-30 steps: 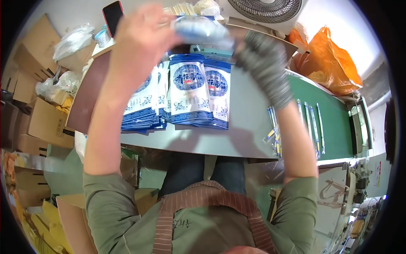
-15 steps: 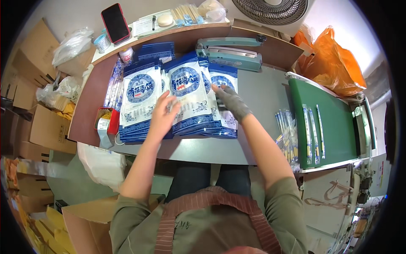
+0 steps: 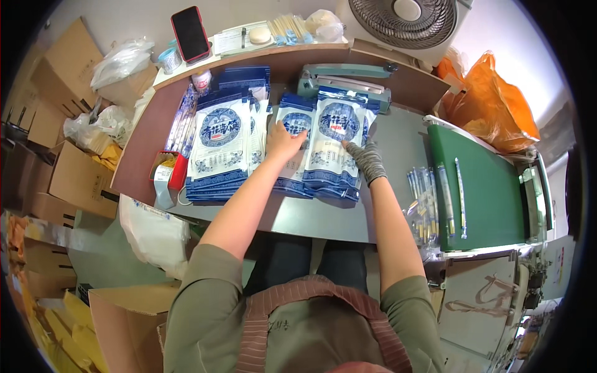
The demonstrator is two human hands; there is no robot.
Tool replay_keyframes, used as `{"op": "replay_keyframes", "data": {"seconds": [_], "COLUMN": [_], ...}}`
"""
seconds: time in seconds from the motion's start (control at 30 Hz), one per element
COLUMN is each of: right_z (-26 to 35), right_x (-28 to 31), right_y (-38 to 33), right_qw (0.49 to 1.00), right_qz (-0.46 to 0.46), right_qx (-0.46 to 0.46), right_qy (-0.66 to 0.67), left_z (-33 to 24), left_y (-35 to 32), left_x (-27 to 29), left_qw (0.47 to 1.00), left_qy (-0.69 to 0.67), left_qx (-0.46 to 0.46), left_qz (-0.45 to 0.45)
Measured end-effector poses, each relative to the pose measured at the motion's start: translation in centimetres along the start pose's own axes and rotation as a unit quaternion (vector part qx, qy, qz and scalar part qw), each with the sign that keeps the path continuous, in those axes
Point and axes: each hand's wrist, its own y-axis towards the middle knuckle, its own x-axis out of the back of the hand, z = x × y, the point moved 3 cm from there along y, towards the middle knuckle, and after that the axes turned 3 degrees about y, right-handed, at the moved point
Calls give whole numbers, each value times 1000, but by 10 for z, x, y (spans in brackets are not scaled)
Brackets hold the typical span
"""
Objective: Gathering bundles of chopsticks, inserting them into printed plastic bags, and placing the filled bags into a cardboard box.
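Note:
A stack of blue-and-white printed plastic bags (image 3: 336, 129) lies at the right of the bench's pile. My right hand (image 3: 368, 161), in a grey striped glove, holds this stack's right edge, thumb on top; its other fingers are partly hidden. Bare, my left hand (image 3: 283, 143) rests over a lower stack of the same bags (image 3: 293, 169), thumb and fingers apart, the thumb close to the right stack's left edge. A further stack of bags (image 3: 217, 140) lies at the left, with more bags (image 3: 244, 76) behind it.
A teal heat sealer (image 3: 348, 81) stands at the back. On the right, thin wrapped sticks (image 3: 460, 198) lie on a green belt (image 3: 491, 186), beside a loose bunch of wrapped sticks (image 3: 423, 208). A red box (image 3: 178, 171) sits left; a phone (image 3: 190, 34) stands on the shelf.
The top stack of bags has shifted right from the middle, uncovering the lower stack. Both hands have moved right. Fewer sticks show on the green belt, and the whole view has shifted slightly.

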Motion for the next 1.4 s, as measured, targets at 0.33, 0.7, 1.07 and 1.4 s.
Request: {"op": "replay_keyframes", "data": {"seconds": [0.33,0.7,1.07,1.4], "right_z": [-22,9,348,296], "right_x": [-14,42,-46,-228], "right_y": [-68,-228,-446,-602], "right_qw": [749,799,578,329], "right_qz": [322,462,633,934], "right_qx": [-195,-17,413,109], "right_qy": [545,384,308,-93], "left_z": [-48,-16,84,289], "left_y": [-87,-322,-534,-627], "left_x": [7,90,422,297], "left_qw": [766,672,837,470], "left_qy": [-489,-666,-519,-824], "left_qx": [131,180,9,272], "left_qz": [396,270,-175,-162]}}
